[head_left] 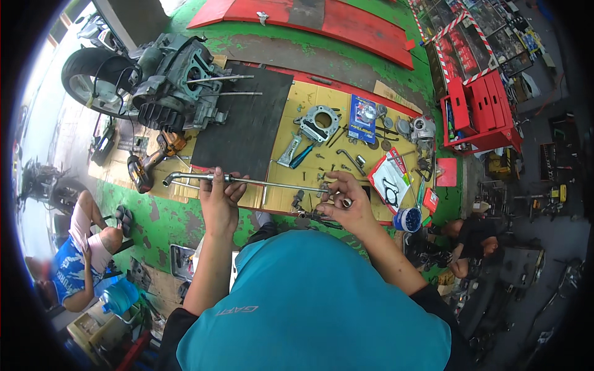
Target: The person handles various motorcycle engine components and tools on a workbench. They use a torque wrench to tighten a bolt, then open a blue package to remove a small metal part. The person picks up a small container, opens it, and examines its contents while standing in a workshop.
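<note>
Steel shows first in the head view: a long wrench [247, 180] with a bent end lies level above a yellow cardboard sheet [322, 117], held at both ends. The left hand [219, 198] is wrapped tight round the shaft near the bend, fingers closed on it. The right hand [348, 201] pinches the far tip, fingertips together on what looks like a small socket [346, 202], though it is too small to tell for sure. On the cardboard beyond lie a grey engine cylinder [320, 122], a blue-handled screwdriver [301, 156], a blue packet [362, 117] and loose bolts. A black rubber mat [244, 117] sits left of these, and past it a scooter engine [176, 83] with its rear wheel [93, 80]. A red tool cabinet [479, 111] stands to the right.
</note>
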Available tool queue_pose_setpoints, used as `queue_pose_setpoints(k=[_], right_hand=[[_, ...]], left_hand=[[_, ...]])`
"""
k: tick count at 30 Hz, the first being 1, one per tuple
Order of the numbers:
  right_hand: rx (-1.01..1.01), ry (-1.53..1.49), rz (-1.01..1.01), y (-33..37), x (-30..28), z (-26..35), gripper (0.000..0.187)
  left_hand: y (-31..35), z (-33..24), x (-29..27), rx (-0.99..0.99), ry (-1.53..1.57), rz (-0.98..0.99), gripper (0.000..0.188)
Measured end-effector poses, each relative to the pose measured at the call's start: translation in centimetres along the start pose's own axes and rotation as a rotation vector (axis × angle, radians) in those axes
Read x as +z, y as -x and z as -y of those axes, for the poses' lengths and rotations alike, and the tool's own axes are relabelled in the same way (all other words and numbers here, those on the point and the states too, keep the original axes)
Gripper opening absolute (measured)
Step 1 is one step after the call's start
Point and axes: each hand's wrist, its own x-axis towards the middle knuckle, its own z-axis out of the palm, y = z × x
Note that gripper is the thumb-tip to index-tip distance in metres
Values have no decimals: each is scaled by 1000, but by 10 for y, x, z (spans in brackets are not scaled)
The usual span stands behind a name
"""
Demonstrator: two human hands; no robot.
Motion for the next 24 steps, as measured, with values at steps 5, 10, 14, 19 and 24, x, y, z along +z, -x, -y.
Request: queue_pose_setpoints(k=[5,10,14,19,24], right_hand=[[153,-4,11,-11,1,-21,22],[11,160,-35,-14,6,-7,21],[-125,105,-210,-10,17,1,22],[-14,92,-224,-2,4,-17,23],[212,319,-234,1,-9,-63,26]], left_hand=[[-11,-7,4,-22,13,15,22],[-22,-9,1,-29,5,15,22],[-31,-12,-4,-40,-4,28,21],[-38,-12,-9,-48,-8,53,21],[-36,-10,-5,-38,-38,52,21]])
